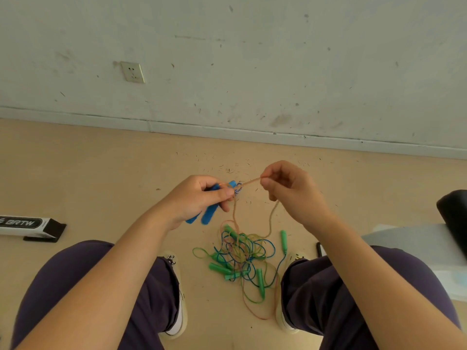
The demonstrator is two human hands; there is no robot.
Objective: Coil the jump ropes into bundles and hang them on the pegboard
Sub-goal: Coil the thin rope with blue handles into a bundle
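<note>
My left hand (199,198) grips two blue jump-rope handles (208,215) side by side, their lower ends sticking out below the fingers. An orange cord (249,182) runs taut from the handle tops to my right hand (290,190), which pinches it between thumb and forefinger. From there the cord drops down to a tangled pile of ropes (242,256) on the floor between my feet: blue, green and orange cords mixed with several green handles (218,269). No pegboard is in view.
I sit facing a scuffed white wall with a socket (132,72). A black-and-white box (27,226) lies on the beige floor at left. A black object (454,218) and a pale surface (414,243) are at right. My knees frame the pile.
</note>
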